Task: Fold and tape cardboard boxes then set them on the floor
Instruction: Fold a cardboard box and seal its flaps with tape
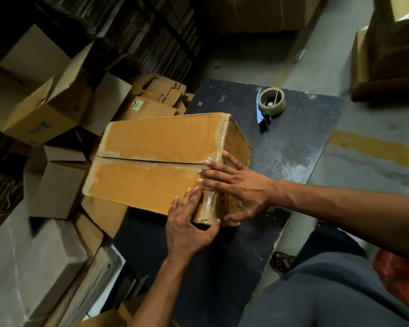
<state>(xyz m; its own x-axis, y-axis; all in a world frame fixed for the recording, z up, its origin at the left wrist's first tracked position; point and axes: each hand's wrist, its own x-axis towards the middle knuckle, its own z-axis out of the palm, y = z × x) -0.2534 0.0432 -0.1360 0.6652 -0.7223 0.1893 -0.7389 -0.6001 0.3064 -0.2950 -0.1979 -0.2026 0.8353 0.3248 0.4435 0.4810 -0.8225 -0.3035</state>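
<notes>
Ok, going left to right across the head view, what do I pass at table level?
Open boxes on the floor → box on the table → right hand → tape dispenser → yellow floor line. The left hand overlaps the box, so I left it out.

A brown cardboard box [151,161] lies on the dark desk [293,147], overhanging its left edge. Its two top flaps are folded shut, meeting in a seam that runs left to right. Clear tape, shiny and wrinkled, wraps its near right edge. A tape dispenser [269,103] with a blue handle rests on the desk, far right of the box and apart from it.
</notes>
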